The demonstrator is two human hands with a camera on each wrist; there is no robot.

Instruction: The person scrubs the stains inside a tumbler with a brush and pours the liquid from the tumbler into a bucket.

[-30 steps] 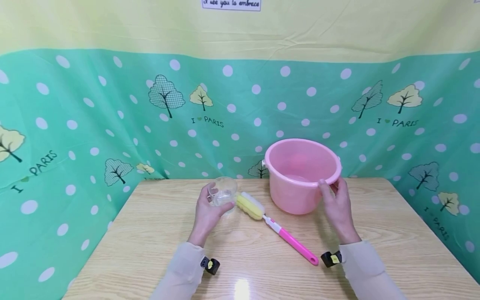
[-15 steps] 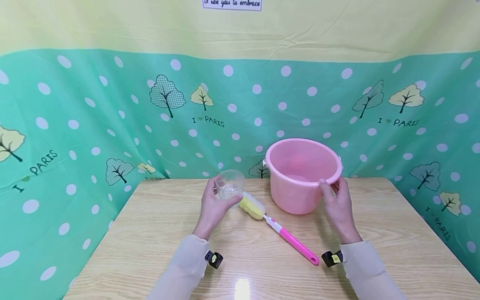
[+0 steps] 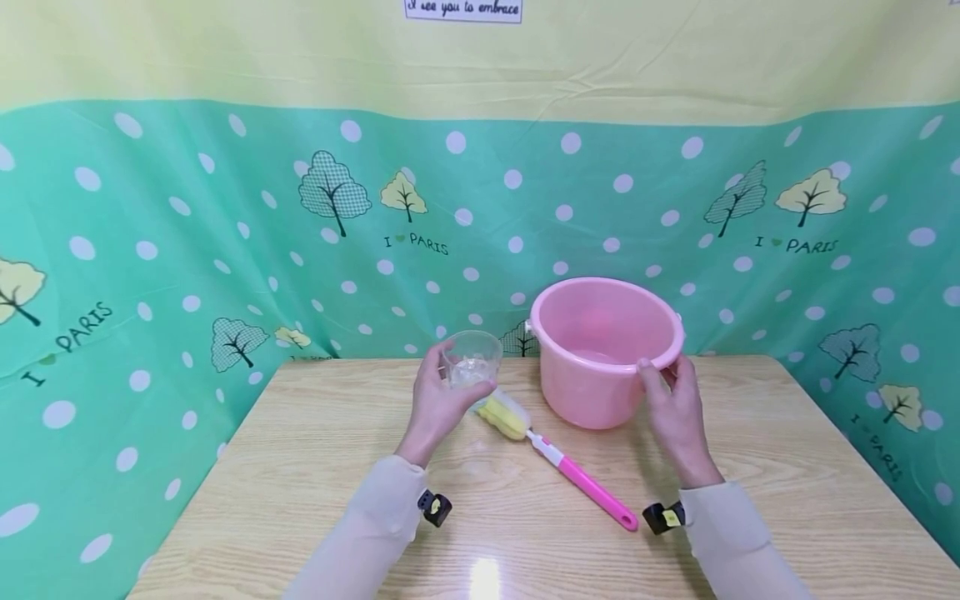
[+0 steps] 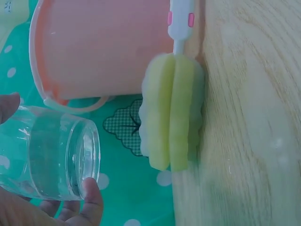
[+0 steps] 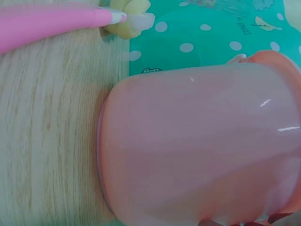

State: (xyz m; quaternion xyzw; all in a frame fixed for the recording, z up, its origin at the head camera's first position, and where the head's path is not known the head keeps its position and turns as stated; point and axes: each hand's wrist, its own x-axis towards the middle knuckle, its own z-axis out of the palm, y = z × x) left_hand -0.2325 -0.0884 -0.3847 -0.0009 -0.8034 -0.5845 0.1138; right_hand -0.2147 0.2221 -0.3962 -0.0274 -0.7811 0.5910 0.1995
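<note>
My left hand (image 3: 440, 410) grips a clear glass cup (image 3: 472, 357), raised above the table; the left wrist view shows fingers around the glass (image 4: 56, 150) and its thick base. Right of it stands a pink bucket (image 3: 588, 392) on the table. My right hand (image 3: 675, 412) pinches the bucket's near right rim, thumb on the outside front. Between cup and bucket lies a sponge brush (image 3: 506, 417) with a yellow and white head and a pink handle, the head's far end partly behind the cup in the head view. In the right wrist view the bucket wall (image 5: 197, 141) covers most of the fingers.
A light wooden table (image 3: 300, 467) carries everything. Behind it and at the sides hangs a green and yellow curtain (image 3: 420, 292) with white dots and trees. The brush handle (image 3: 592, 490) points toward the near right, close to my right wrist.
My left hand has lifted the glass cup up and to the right, from left of the brush head to just above it. The right hand, bucket and brush stay put.
</note>
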